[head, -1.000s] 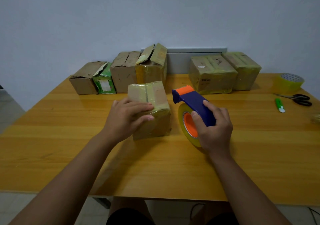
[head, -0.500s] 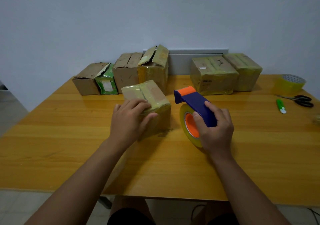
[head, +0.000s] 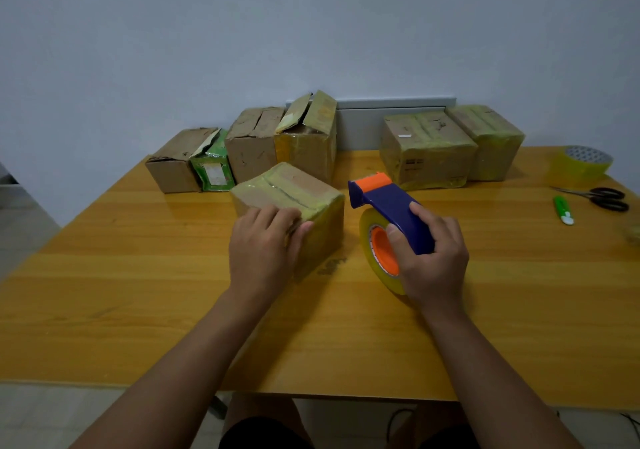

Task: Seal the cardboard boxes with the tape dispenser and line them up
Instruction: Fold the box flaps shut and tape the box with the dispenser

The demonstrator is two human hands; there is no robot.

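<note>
A taped cardboard box [head: 298, 194] sits turned at an angle in the middle of the wooden table [head: 138, 275]. My left hand [head: 265, 251] grips its near corner. To its right, my right hand [head: 431, 258] holds the blue and orange tape dispenser [head: 384, 203] by its handle, the yellow tape roll resting on the table. Several untaped boxes [head: 252, 144] stand in a row at the back left. Two taped boxes [head: 426, 147] stand together at the back right.
A spare roll of yellow tape [head: 581, 164] lies at the far right, with black scissors [head: 602, 197] and a green utility knife [head: 562, 209] near it. A grey panel leans on the wall behind the boxes. The table's front edge is close to me.
My left hand has turned the box counter-clockwise and slid it slightly away. The right hand and the dispenser have stayed nearly still.
</note>
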